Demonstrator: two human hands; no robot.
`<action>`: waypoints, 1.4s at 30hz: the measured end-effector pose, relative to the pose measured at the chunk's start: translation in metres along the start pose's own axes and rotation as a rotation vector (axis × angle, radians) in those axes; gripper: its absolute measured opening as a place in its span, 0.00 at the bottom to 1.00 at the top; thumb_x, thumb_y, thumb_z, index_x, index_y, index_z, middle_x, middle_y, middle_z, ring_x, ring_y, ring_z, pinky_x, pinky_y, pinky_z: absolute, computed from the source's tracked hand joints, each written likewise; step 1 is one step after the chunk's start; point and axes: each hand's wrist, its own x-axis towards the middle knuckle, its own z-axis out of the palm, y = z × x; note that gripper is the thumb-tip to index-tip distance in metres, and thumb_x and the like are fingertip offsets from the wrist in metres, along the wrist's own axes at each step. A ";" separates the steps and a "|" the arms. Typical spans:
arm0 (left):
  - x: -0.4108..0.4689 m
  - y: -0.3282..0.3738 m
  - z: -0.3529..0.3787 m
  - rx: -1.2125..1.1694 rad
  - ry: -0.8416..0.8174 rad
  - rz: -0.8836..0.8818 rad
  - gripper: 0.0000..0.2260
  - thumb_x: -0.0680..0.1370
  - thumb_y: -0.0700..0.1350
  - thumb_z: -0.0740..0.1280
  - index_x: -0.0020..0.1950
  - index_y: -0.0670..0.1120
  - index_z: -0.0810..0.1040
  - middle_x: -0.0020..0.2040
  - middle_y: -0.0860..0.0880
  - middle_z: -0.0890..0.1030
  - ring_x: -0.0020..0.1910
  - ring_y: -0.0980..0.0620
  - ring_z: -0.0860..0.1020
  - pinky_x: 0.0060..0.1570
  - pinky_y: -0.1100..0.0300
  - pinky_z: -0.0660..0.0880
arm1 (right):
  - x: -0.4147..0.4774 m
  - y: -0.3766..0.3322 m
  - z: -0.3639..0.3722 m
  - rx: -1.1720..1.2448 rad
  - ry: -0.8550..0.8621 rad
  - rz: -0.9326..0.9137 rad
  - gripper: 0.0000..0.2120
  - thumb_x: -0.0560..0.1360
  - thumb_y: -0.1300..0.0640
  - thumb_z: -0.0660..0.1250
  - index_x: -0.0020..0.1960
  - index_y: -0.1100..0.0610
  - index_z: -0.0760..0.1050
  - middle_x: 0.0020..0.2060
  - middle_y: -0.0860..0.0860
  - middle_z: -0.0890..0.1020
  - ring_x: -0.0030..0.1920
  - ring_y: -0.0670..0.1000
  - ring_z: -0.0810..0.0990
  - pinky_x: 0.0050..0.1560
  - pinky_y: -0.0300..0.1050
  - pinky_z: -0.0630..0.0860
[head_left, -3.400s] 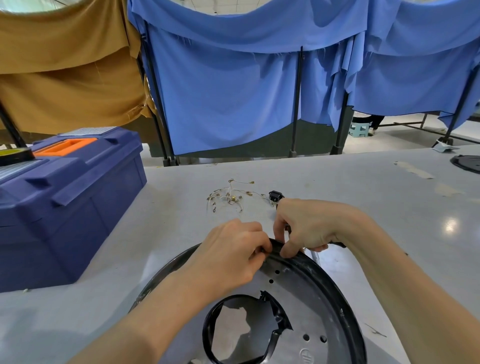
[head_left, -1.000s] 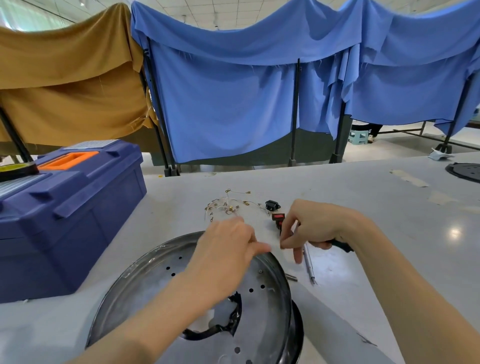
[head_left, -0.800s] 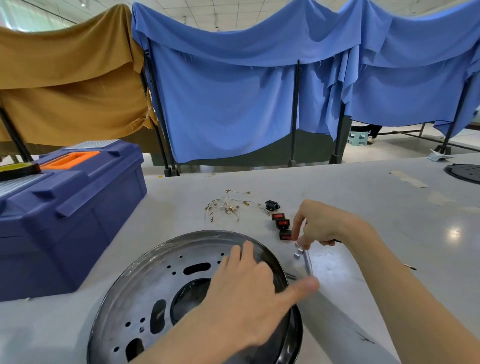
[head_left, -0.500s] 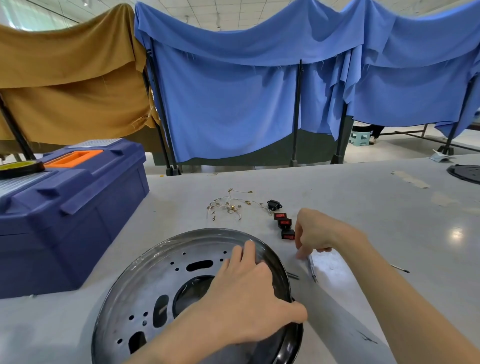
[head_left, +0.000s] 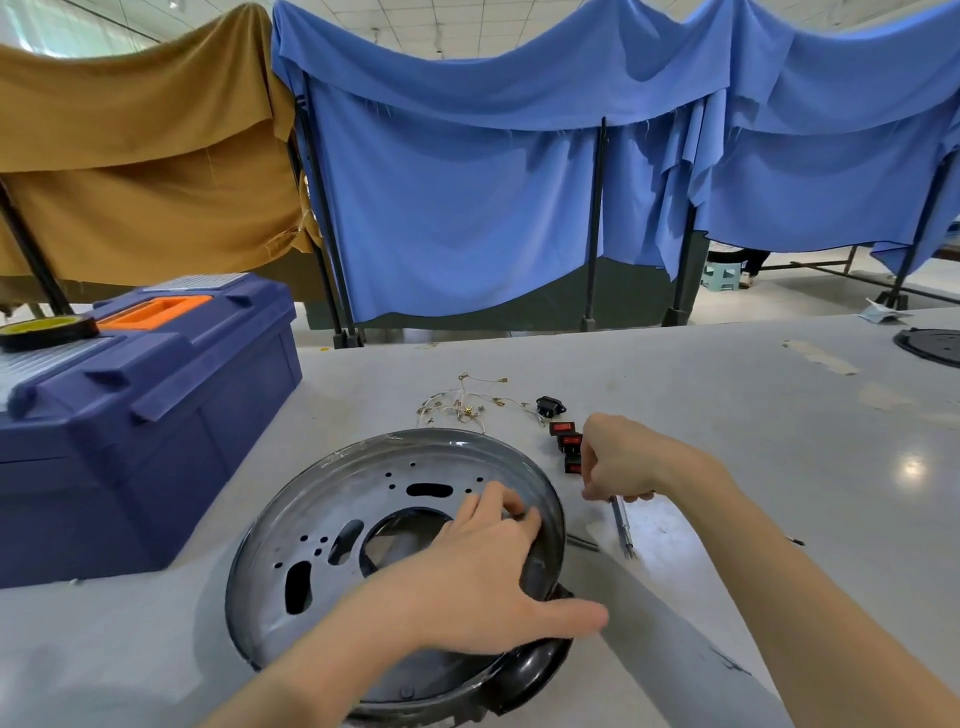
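- Left hand (head_left: 483, 587) lies flat on the perforated metal plate (head_left: 332, 499), fingers relaxed, thumb splayed past its right rim
- Plate sits on the table (head_left: 779, 415) in front of me, over a black housing (head_left: 530, 670) showing at lower right
- Right hand (head_left: 623, 460) is curled round the screwdriver (head_left: 622, 525), tip down on the table, just beside the red switches (head_left: 566, 441)

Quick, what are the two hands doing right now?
Left hand: open, resting flat on the metal disc.
Right hand: closed around the screwdriver.
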 end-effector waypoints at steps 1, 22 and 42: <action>-0.003 0.003 0.004 -0.011 0.035 0.000 0.43 0.70 0.73 0.62 0.75 0.46 0.61 0.64 0.56 0.58 0.67 0.55 0.57 0.69 0.55 0.62 | -0.002 0.000 -0.001 0.028 0.012 -0.004 0.04 0.73 0.65 0.69 0.41 0.65 0.79 0.31 0.55 0.81 0.25 0.50 0.72 0.27 0.41 0.70; -0.023 0.022 0.030 0.281 0.291 0.094 0.31 0.71 0.48 0.71 0.67 0.47 0.59 0.59 0.51 0.64 0.54 0.52 0.61 0.55 0.62 0.61 | -0.045 0.007 0.012 0.286 0.109 -0.128 0.04 0.72 0.66 0.71 0.39 0.62 0.79 0.30 0.53 0.84 0.24 0.51 0.81 0.41 0.47 0.80; -0.018 0.024 0.037 0.434 0.299 0.071 0.36 0.72 0.43 0.68 0.75 0.40 0.53 0.69 0.45 0.63 0.64 0.45 0.63 0.64 0.57 0.64 | -0.043 0.006 0.017 0.269 0.103 -0.187 0.08 0.74 0.70 0.65 0.40 0.59 0.77 0.33 0.52 0.85 0.27 0.51 0.84 0.26 0.30 0.69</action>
